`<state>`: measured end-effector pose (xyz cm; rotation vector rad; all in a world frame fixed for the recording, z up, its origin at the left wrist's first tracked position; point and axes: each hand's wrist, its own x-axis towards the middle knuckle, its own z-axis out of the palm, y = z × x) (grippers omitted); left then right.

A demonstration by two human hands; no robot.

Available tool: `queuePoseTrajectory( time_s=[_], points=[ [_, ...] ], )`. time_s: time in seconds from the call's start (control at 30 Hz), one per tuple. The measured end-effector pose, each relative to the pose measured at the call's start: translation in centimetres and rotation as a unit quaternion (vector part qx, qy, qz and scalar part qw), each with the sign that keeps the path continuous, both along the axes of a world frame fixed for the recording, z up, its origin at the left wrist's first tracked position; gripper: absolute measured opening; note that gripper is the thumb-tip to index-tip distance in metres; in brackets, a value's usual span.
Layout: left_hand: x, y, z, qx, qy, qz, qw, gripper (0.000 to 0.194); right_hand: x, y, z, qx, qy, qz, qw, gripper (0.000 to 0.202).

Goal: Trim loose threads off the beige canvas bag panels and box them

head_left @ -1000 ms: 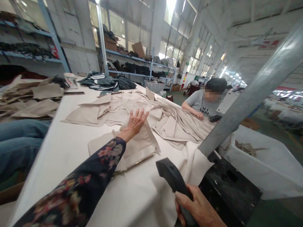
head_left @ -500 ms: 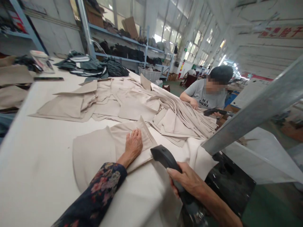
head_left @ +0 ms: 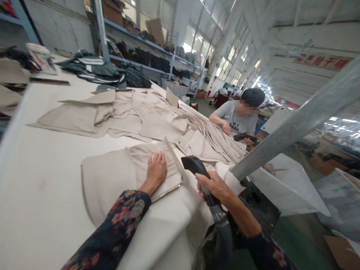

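Tall windows [head_left: 192, 39] and blue shelves [head_left: 140, 39] line the far side of a long workshop, and a white desk [head_left: 36, 180] fills the near part. Half a second ago the black nozzle [head_left: 195, 165] sat lower, by the near corner of a sewn beige piece [head_left: 108, 172]; now it is higher, just beside that piece's raised right edge. Whether it touches cannot be told. The left hand [head_left: 157, 170] has stayed on the piece, laid flat with fingers close together, pressing down rather than gripping. The right hand [head_left: 215, 185] is wrapped around the nozzle's handle, from which a ribbed hose [head_left: 223, 234] runs down. With the piece pinned and the nozzle at its edge, the work seems centred along that right side

Beyond the piece, near its far edge, a loose heap of beige pieces [head_left: 164, 123] spreads across the desk, running right into a fan of beige strips [head_left: 206, 131]. Farther back lie a dark green bundle [head_left: 92, 73] and a white tub [head_left: 42, 58]. A slanting metal post [head_left: 281, 123] crosses the right side, limiting room there, with a white bin [head_left: 287, 187] past it. Across the strips a co-worker [head_left: 239, 116] holds a similar black tool [head_left: 244, 137]
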<state>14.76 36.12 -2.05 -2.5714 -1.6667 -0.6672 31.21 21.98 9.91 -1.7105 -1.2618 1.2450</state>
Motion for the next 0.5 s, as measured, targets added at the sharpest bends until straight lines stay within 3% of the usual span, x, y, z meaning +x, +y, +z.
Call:
queuePoseTrajectory(
  time_s=[0.1, 0.23, 0.37, 0.5],
  points=[
    [0.0, -0.1, 0.1, -0.008, -0.017, 0.004, 1.000, 0.050, 0.4, -2.9, 1.0, -0.033, -0.013, 0.016, 0.999, 0.037],
    [-0.1, -0.2, 0.1, -0.011, -0.034, 0.000, 0.999, 0.047, -0.5, -4.4, -0.3, -0.084, -0.016, 0.054, 0.995, 0.039],
    [-0.2, -0.6, 0.1, -0.004, -0.043, -0.004, 0.999, 0.047, -1.5, -1.7, -2.1, -0.089, -0.027, 0.059, 0.994, 0.041],
    [0.1, -1.2, 0.2, 0.001, -0.055, -0.008, 0.998, 0.045, -1.3, 1.1, -1.7, -0.027, -0.055, 0.013, 0.998, 0.042]
  ],
)
